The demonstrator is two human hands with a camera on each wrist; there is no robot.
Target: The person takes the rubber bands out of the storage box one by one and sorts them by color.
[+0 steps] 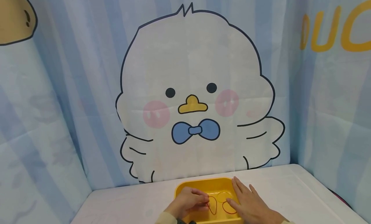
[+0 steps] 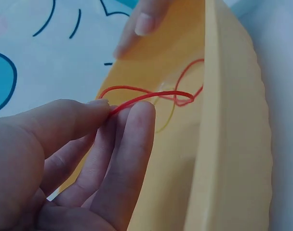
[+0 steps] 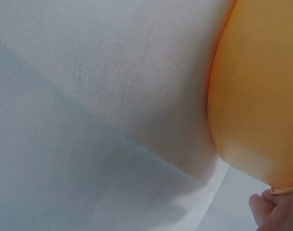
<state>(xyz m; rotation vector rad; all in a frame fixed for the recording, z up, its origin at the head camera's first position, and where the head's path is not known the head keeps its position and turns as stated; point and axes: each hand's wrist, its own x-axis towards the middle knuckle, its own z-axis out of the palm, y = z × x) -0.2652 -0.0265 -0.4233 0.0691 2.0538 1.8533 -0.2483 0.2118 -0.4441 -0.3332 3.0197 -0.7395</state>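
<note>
Cloth [image 1: 63,72] striped in pale blue hangs behind and on both sides, its back panel printed with a big white duck [image 1: 191,56] in a blue bow tie. Before it stands a white-covered table [image 1: 130,204], and on that a yellow tray [image 1: 203,181] with rounded corners. Right hand [image 1: 252,203] lies at the tray's right rim, fingers outstretched and pointing away from the person, thumb spread apart and reaching inward over the tray; how firmly it presses cannot be told. Left hand [image 1: 189,200] comes in from the lower left above the tray's left part, thumb and fingertips pinching one end of a red band [image 2: 170,93], whose loop projects rightward from the fingertips, between the two hands. A second red band [image 1: 227,212] lies in the tray, near the right thumb, and a thin yellow band [image 1: 223,192] lies just beyond it, farther from the person.
</note>
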